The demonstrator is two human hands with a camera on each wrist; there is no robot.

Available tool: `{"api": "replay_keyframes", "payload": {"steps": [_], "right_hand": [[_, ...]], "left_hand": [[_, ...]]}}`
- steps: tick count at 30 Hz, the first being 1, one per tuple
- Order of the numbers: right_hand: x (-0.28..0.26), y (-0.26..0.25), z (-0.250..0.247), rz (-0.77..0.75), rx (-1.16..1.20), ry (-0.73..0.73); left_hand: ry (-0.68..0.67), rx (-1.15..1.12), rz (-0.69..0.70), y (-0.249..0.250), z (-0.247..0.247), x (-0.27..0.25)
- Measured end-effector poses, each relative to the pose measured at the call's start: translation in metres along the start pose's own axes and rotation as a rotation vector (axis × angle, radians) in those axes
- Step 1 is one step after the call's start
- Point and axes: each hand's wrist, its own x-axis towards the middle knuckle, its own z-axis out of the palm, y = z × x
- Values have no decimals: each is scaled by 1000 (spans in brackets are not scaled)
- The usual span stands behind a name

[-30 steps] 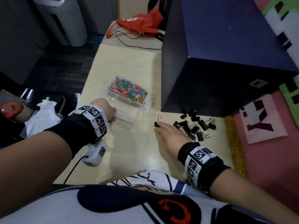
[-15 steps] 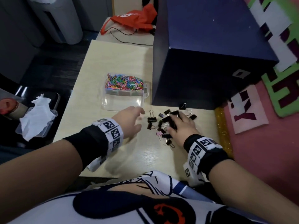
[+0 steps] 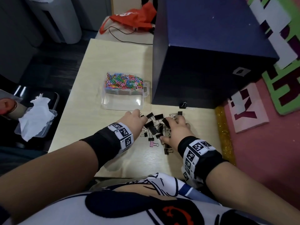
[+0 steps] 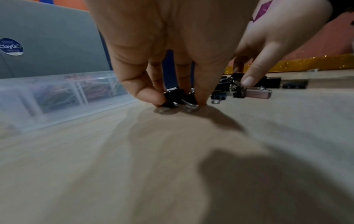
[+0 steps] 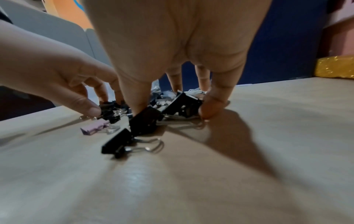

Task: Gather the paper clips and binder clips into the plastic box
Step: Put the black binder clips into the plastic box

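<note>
A clear plastic box (image 3: 146,90) on the pale table holds several coloured paper clips (image 3: 124,82); its open lid (image 3: 121,101) lies toward me. Several black binder clips (image 3: 154,125) and one pink binder clip (image 3: 152,144) are heaped just in front of the lid. My left hand (image 3: 138,116) comes down on the heap's left side. In the left wrist view, my left hand (image 4: 178,100) pinches black binder clips (image 4: 173,97) against the table. My right hand (image 3: 172,125) covers the heap's right side. In the right wrist view, my right hand (image 5: 172,109) has its fingers curled round black binder clips (image 5: 182,104).
A large dark blue box (image 3: 203,62) stands right of the plastic box. One binder clip (image 3: 182,105) and a silver paper clip (image 3: 190,108) lie at its base. A gold glitter strip (image 3: 223,135) borders the table's right edge. A tissue tray (image 3: 34,119) sits off the left edge.
My left hand left the plastic box and came right to the binder clip heap. My right hand raked the scattered clips together and closer to me.
</note>
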Motion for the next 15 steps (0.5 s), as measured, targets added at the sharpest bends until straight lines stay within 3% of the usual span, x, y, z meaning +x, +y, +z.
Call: {"api": "replay_keyframes", "payload": {"steps": [8,15], "right_hand": [[7,-18,4,-109,42,105],[14,-27,-17,-76,138,118]], "left_hand": [[-50,-61,6,-21,-8,-7],[5,-43,164,-34,-13,-14]]}}
